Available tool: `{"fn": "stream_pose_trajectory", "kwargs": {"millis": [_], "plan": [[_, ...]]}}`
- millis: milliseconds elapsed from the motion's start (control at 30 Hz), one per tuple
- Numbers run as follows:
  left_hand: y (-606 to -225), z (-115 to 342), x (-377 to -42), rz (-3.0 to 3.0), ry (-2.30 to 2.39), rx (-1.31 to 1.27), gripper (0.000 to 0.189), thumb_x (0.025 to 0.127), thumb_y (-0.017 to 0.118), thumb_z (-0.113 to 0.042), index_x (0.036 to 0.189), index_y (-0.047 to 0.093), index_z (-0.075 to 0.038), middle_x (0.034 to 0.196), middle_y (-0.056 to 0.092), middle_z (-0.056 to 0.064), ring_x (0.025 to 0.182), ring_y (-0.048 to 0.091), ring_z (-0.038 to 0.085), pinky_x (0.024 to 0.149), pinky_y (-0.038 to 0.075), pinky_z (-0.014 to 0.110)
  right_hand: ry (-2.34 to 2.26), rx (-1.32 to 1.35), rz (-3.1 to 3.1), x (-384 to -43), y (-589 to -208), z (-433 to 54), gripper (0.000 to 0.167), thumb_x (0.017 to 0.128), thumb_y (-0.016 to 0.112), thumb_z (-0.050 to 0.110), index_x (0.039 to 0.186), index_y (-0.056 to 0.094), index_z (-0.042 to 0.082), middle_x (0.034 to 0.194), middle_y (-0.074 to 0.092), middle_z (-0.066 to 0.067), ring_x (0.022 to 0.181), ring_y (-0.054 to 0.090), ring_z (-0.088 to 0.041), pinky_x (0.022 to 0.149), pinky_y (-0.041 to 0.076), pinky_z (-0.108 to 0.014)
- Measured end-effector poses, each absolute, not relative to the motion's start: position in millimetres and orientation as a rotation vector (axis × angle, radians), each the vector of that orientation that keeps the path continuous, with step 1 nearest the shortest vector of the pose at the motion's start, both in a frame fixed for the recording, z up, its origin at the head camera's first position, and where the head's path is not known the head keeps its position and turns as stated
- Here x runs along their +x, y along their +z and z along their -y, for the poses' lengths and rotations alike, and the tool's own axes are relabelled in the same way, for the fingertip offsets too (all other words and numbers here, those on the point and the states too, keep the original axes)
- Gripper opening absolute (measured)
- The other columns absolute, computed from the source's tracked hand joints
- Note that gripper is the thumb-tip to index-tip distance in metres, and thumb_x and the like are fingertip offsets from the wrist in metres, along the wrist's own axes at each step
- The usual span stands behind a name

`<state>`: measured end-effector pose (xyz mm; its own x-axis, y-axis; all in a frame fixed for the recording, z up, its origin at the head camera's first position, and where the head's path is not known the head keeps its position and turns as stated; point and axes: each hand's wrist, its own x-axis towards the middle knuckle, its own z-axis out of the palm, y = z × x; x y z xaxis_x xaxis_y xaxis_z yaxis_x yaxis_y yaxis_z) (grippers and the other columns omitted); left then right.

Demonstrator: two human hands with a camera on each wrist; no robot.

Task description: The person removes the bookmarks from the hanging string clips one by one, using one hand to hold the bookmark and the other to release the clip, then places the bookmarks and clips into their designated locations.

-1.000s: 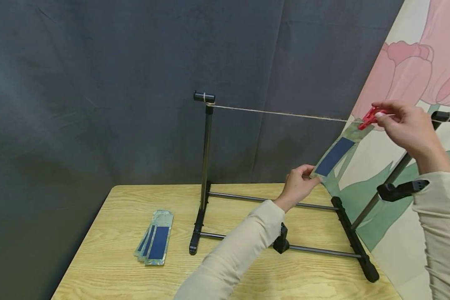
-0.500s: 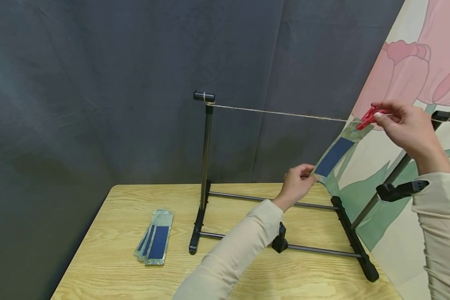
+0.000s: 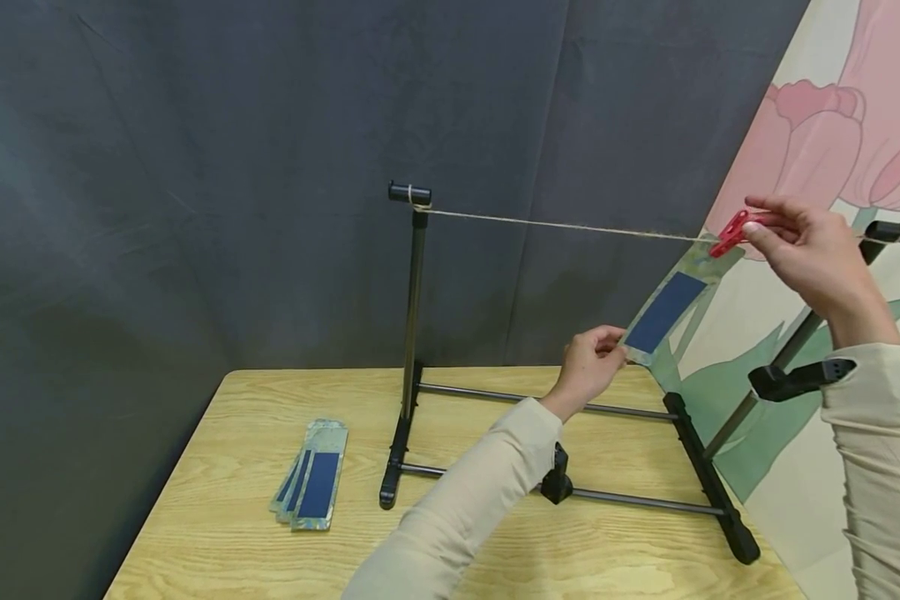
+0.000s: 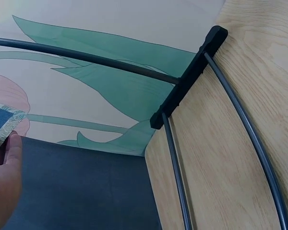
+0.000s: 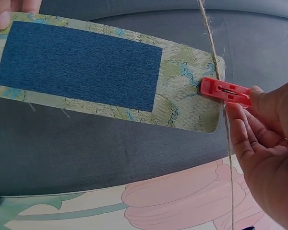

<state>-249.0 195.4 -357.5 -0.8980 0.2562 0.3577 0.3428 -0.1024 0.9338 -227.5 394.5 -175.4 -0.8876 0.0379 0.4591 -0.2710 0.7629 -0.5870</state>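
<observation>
My left hand (image 3: 588,368) pinches the lower end of a patterned green fabric strip (image 3: 666,310) with a dark blue rectangle on it. The strip slants up to the right, slightly bowed. At its upper end a red clothespin (image 3: 731,234) sits over the fabric edge, right at the twine (image 3: 570,227). My right hand (image 3: 821,262) pinches the clothespin's handle end between thumb and fingers. Seen from the right wrist, the red jaws lie over the strip (image 5: 86,67), and the twine (image 5: 229,158) crosses the strip's end beneath the clothespin (image 5: 225,91).
A black metal stand (image 3: 412,300) holds the twine between two posts. Its base bars (image 3: 637,497) lie on the wooden table (image 3: 217,467). Several similar fabric strips (image 3: 318,483) lie fanned at the left. Behind are a dark curtain (image 3: 270,167) and a flower-painted wall (image 3: 817,125).
Both hands have shifted very slightly left, carrying the strip and clothespin with them. The right index finger has lifted a little. The pile of strips and the stand stay put.
</observation>
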Motion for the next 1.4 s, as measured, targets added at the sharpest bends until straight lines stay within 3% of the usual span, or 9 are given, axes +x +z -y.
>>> {"fn": "stream_pose_trajectory", "kwargs": {"millis": [167,367,633,833,1033,1167,1400], "plan": [[-356.1,-193.7,-249.2,2.059,-2.184,-0.676,0.021,0.094,0.063,-0.001,0.114,0.069,-0.004,0.084,0.068,-0.002,0.076,0.069,0.017,0.061,0.054,0.015,0.948,0.134,2.507,-229.0,-176.0,-393.2,0.046,0.099,0.055,0.029,0.139,0.053,0.005,0.09,0.054,0.029,0.081,0.053,0.012,0.064,0.042,-0.001],[-354.4,-193.6,-248.7,2.052,-2.197,-0.667,0.023,0.094,0.063,-0.002,0.115,0.069,-0.005,0.087,0.07,-0.002,0.07,0.065,0.005,0.063,0.055,0.015,0.898,0.136,2.479,-229.9,-175.8,-390.8,0.044,0.099,0.056,0.028,0.135,0.055,0.003,0.088,0.053,0.029,0.078,0.053,0.011,0.063,0.042,-0.001],[-353.1,-191.8,-250.9,2.04,-2.159,-0.657,0.023,0.093,0.064,-0.003,0.115,0.07,-0.006,0.087,0.072,0.0,0.067,0.065,0.002,0.059,0.055,0.016,0.762,0.068,2.492,-230.0,-174.4,-388.7,0.048,0.1,0.053,0.034,0.137,0.053,0.004,0.097,0.052,0.022,0.079,0.047,0.008,0.061,0.039,-0.005],[-353.1,-189.3,-251.6,2.058,-2.103,-0.655,0.023,0.093,0.065,-0.005,0.115,0.071,-0.008,0.086,0.073,0.0,0.064,0.063,-0.002,0.05,0.051,0.016,0.738,0.053,2.453,-229.6,-172.9,-386.8,0.044,0.099,0.054,0.032,0.132,0.056,0.003,0.09,0.051,0.023,0.076,0.046,0.004,0.058,0.039,-0.006],[-353.1,-186.4,-250.1,2.087,-2.083,-0.661,0.025,0.094,0.064,-0.006,0.118,0.07,-0.011,0.085,0.073,-0.003,0.072,0.068,0.008,0.044,0.046,0.016,0.766,0.062,2.367,-230.7,-173.3,-383.1,0.034,0.098,0.058,0.024,0.127,0.062,0.006,0.087,0.051,0.028,0.073,0.048,0.008,0.059,0.039,-0.002],[-352.7,-185.4,-250.0,2.089,-2.086,-0.656,0.026,0.094,0.064,-0.007,0.118,0.07,-0.012,0.084,0.073,-0.004,0.072,0.069,0.009,0.041,0.042,0.016,0.815,0.089,2.296,-231.2,-174.2,-382.4,0.026,0.097,0.06,0.018,0.121,0.066,0.012,0.086,0.052,0.029,0.072,0.051,0.011,0.061,0.039,-0.001],[-354.3,-181.8,-251.1,2.083,-2.09,-0.637,0.027,0.093,0.065,-0.007,0.119,0.07,-0.012,0.084,0.073,-0.003,0.065,0.065,0.0,0.042,0.045,0.016,0.76,0.07,2.275,-231.3,-174.1,-381.0,0.034,0.097,0.059,0.02,0.126,0.063,0.004,0.088,0.05,0.028,0.073,0.049,0.012,0.066,0.038,-0.001]]}}
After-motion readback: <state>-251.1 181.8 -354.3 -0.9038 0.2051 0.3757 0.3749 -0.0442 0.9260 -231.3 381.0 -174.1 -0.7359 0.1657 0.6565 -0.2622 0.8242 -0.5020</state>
